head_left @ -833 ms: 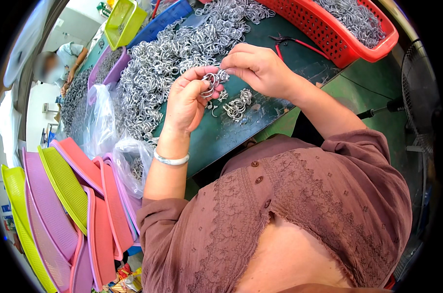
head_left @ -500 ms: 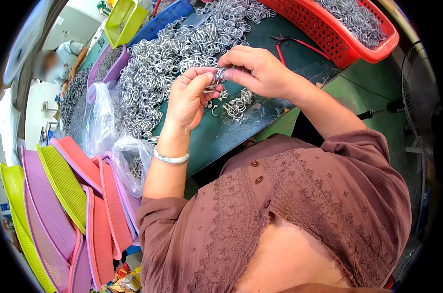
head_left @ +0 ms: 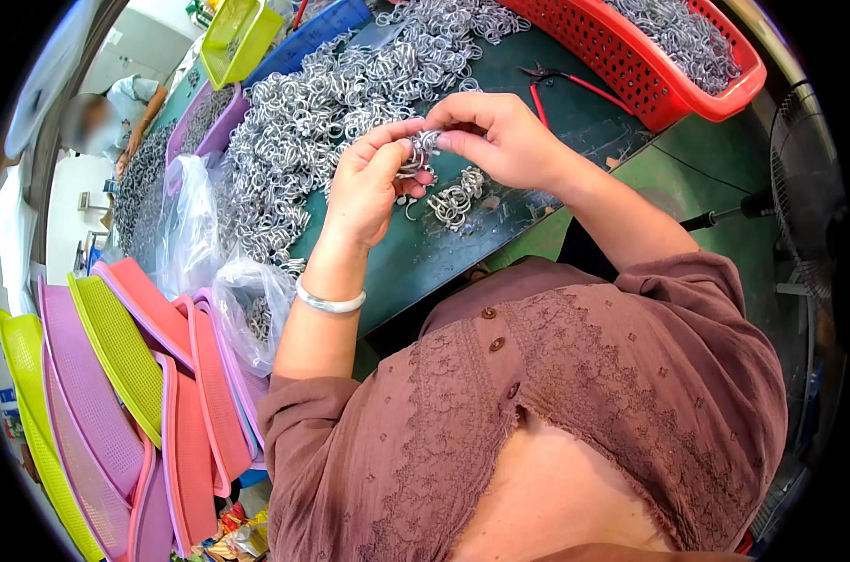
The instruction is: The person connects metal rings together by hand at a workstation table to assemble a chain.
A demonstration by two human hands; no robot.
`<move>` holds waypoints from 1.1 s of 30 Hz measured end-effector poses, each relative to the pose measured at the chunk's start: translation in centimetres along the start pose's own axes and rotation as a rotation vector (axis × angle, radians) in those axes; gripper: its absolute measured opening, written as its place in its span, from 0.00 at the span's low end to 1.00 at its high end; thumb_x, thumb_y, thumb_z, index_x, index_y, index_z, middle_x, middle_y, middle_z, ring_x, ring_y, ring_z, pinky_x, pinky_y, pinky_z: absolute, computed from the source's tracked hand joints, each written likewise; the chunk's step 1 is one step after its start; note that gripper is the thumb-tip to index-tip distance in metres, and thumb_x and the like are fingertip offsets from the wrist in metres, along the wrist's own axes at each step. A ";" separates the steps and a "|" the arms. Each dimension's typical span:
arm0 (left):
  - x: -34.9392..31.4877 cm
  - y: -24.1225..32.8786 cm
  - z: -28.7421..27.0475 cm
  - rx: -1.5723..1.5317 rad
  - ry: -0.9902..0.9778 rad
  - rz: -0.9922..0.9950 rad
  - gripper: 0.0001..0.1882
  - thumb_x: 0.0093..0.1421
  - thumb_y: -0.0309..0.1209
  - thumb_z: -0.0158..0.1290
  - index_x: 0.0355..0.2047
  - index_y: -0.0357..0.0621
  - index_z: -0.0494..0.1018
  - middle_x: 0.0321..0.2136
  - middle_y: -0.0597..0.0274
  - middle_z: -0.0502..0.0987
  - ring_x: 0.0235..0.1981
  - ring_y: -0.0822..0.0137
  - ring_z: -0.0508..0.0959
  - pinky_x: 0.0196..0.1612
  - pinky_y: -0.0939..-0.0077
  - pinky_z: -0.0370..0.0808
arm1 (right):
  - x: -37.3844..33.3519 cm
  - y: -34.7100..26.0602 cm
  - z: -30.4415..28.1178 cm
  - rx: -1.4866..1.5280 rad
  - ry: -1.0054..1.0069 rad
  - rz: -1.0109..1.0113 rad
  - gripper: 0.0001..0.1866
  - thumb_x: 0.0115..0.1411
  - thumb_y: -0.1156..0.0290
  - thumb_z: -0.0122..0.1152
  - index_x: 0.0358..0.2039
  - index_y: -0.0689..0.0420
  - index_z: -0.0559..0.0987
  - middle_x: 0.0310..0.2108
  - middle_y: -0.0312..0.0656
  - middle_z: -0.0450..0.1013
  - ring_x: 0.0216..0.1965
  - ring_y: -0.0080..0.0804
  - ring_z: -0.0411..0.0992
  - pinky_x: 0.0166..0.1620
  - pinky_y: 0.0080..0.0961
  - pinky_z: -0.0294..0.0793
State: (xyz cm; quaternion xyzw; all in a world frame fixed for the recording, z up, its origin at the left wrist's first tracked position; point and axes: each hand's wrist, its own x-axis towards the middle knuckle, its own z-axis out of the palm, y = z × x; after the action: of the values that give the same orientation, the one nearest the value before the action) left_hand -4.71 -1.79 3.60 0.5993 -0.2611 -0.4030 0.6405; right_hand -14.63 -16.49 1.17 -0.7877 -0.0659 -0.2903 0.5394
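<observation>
Several small silver metal rings (head_left: 419, 155) sit between my two hands above the green table (head_left: 387, 286). My left hand (head_left: 369, 178), with a bangle at its wrist, is closed on them, thumb against fingers. From the right, my right hand (head_left: 500, 136) pinches at the upper end of the same rings with thumb and forefinger. A small heap of silver rings (head_left: 456, 199) lies on the table just under my hands. Behind my left hand spreads a big pile of similar metal rings (head_left: 289, 131).
Red-handled pliers (head_left: 575, 86) lie beyond my right hand, near a red basket (head_left: 664, 94) of metal pieces. Stacked colored baskets (head_left: 116, 375) and a clear plastic bag (head_left: 186, 225) are at the left. A fan (head_left: 805, 178) stands at right; a person (head_left: 125, 112) sits at far left.
My hands have stayed together over the table with only slight finger movement. The rings between them show a little more plainly now.
</observation>
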 end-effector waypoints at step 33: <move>0.5 -1.5 0.1 0.696 0.006 0.582 0.06 0.55 0.25 0.47 0.33 0.36 0.70 0.20 0.62 0.66 0.21 0.72 0.69 0.25 0.80 0.65 | 0.9 0.2 -1.4 -0.012 0.007 -0.090 0.05 0.51 0.78 0.56 0.30 0.62 0.76 0.25 0.37 0.73 0.30 0.20 0.70 0.34 0.17 0.69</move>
State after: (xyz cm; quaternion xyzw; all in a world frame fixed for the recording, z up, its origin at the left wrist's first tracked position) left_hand -4.81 -2.19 2.11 0.6817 -0.5367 -0.0926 0.4885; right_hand -14.35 -18.02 1.89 -0.7863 -0.0977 -0.3173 0.5211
